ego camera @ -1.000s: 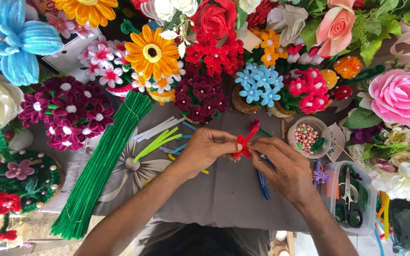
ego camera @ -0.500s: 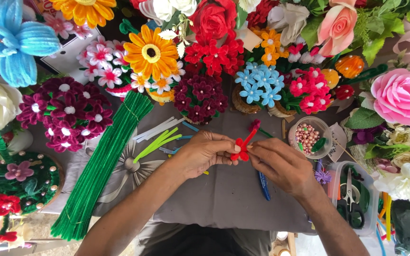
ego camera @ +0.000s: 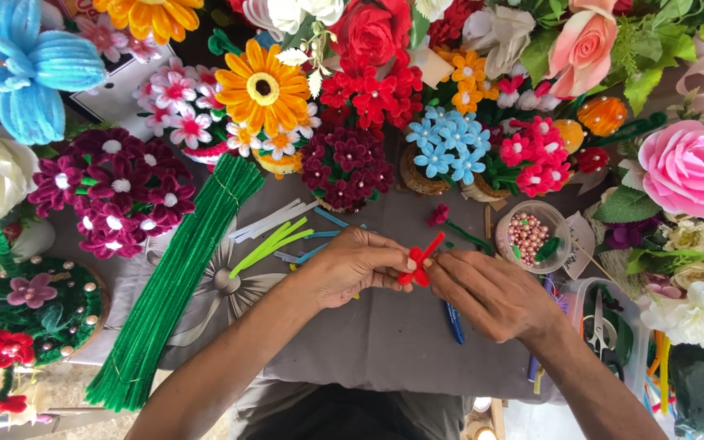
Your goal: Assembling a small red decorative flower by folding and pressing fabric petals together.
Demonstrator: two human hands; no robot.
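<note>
Mid-bend, I judge: left hand [ego camera: 352, 267] and right hand [ego camera: 490, 293] both pinch red stem [ego camera: 420, 266]; next loop needs steady twist.

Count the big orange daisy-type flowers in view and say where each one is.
2. One orange daisy stands above the green stem bundle, left of centre; another orange daisy is cut off by the top edge. Others may be hidden.

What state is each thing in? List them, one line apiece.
Red fuzzy pipe cleaner: bent into loops, pinched between both hands.
Left hand: gripping the red piece.
Right hand: fingertips on the red piece.
Bundle of green pipe cleaners: tied, lying flat on the grey cloth.
Clear round cup of pink beads: upright, open, partly filled.
Clear plastic tub with scissors: open, scissors lying inside.
</note>
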